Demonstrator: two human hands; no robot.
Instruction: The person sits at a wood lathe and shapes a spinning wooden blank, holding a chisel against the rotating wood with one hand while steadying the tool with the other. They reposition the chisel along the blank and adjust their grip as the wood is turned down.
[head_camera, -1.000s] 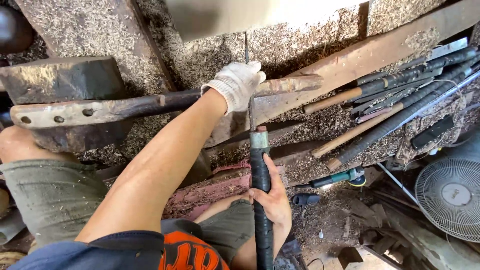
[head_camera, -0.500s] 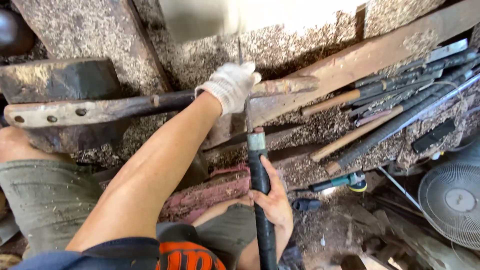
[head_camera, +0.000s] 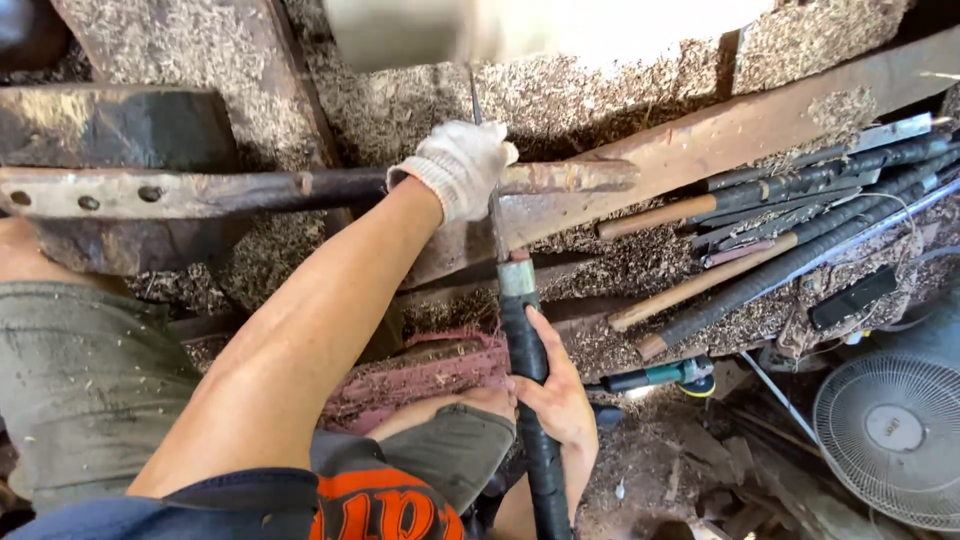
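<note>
My left hand (head_camera: 462, 165), in a white knit glove, grips a long rusty metal bar (head_camera: 300, 187) that lies across the workspace, its flat left end pierced with holes. My bare right hand (head_camera: 555, 390) holds the black wrapped handle of a long file-like tool (head_camera: 522, 340). The tool's thin blade (head_camera: 487, 170) runs upward and crosses the bar right beside the gloved fingers. Sawdust covers the wooden beams beneath.
A slanted wooden plank (head_camera: 720, 130) runs up to the right. Several wrapped-handle tools and sticks (head_camera: 790, 230) lie on its right. A dark wood block (head_camera: 110, 130) sits at the left, a white fan (head_camera: 890, 430) at the lower right, a green-handled tool (head_camera: 660, 376) below. My knee (head_camera: 70, 370) is at the left.
The tool in my right hand has slid a little along the bar, and the view has shifted slightly. My gloved left hand keeps its grip on the bar.
</note>
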